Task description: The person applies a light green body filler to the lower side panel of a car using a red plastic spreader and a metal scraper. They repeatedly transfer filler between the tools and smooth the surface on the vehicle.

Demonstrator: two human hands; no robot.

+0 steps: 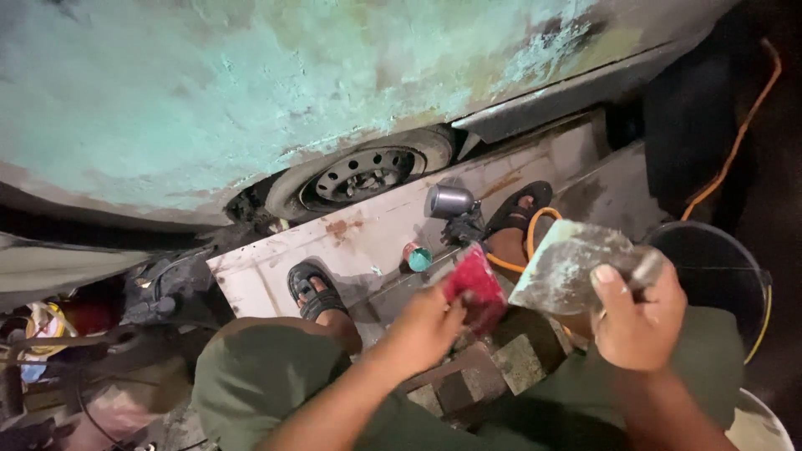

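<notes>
putty board (568,267), grey and crusted with filler, sits in my right hand (635,321), raised in front of my knees; my thumb lies over its near edge and my fingers are clamped around that edge together with a thin metal blade or handle that sticks out to the right. my left hand (426,326) is just beside it, fingers closed tight on a red spreader (474,288) whose tip comes close to the board's left edge, though i cannot tell if they touch. i am sitting low in olive green trousers, with my feet in black sandals (313,288) resting on a pale, stained panel (368,234) laid on the ground. on that panel, between my feet, lies a spray gun with a shiny metal cup (449,202), and near it a small teal-capped tin (418,257). an orange hose (535,230) loops past my right foot. beyond the panel is a car wheel (363,175) under a sanded, patchy green body panel (251,83). a black bucket (710,259) stands just right of my right hand.
</notes>
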